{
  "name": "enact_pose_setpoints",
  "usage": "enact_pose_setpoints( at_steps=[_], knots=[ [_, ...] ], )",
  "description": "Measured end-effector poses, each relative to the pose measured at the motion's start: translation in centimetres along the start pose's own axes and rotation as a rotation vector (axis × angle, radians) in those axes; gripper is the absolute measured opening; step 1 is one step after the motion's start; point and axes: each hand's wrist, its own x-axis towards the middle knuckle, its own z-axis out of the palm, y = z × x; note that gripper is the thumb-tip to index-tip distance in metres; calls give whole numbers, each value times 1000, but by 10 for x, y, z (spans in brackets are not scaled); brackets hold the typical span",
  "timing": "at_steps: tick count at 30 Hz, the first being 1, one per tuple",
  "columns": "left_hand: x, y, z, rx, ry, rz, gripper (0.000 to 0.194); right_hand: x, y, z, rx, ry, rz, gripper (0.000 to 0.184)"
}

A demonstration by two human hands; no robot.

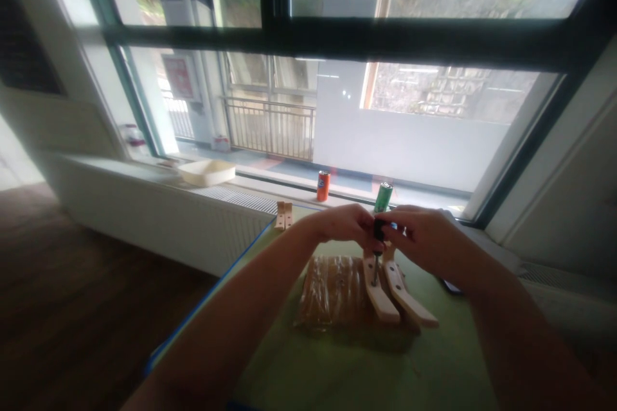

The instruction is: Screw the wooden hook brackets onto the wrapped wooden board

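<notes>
Left hand [349, 225] and right hand [419, 237] meet on an upright screwdriver [379, 229], both with fingers closed on its dark handle, which they partly cover. Its tip meets a pale wooden piece [383, 305]; the exact contact is too blurred to tell. Another wooden piece [409, 300] lies just beside it; the hands hide the far ends of both. They lie on a brown, film-wrapped pack [332, 295], its contents obscured by glare, on the green surface [434, 359]. By the right forearm, a dark object [452, 286] is mostly covered. The right hand is near a green can [384, 196], its base hidden; an orange can [322, 186] stands fully visible. Neither can's fill shows. A cream tray [207, 173] sits farther left, its inside indistinct.
</notes>
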Motion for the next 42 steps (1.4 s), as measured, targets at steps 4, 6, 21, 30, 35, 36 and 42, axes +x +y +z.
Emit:
enact_pose_setpoints(
  at_steps=[4,6,21,30,35,36,42],
  knots=[
    [-2,4,-3,43,42,38,29,3,3,5,24,49,12,22],
    [-3,5,-3,69,68,41,29,4,5,7,35,69,32,22],
    [2,3,11,52,83,13,25,2,5,2,-122,33,250,30],
    [0,3,7,24,28,34,18,1,-1,4,-35,80,121,24],
    [1,-2,5,38,-6,18,23,-2,6,-2,64,34,55,20],
    [1,-3,6,59,16,4,27,-1,8,-2,36,37,87,20],
    [4,-4,12,137,83,17,28,3,14,5,-142,54,181,33]
  ],
)
